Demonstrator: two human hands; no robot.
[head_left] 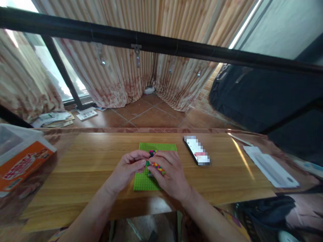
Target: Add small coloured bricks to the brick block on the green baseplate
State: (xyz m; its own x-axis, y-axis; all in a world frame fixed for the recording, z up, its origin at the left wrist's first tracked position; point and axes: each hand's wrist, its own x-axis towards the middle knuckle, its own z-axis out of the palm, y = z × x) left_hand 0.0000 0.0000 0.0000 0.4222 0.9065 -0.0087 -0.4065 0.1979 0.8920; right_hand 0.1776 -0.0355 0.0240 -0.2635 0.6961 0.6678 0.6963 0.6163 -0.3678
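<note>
Multicoloured brick cluster (155, 165) is sitting on the green baseplate (143, 179) mid-desk (75, 161), running from 10 to 4 o'clock; the left hand (128, 169) is pinching its near end, and the right hand (171, 174) is curling closed over it.

A room in a home: striped curtains (141, 67) hang to a terracotta tiled floor (151, 116), papers (54, 119) lie by the window, and a wooden table (75, 168) stands before them.
</note>
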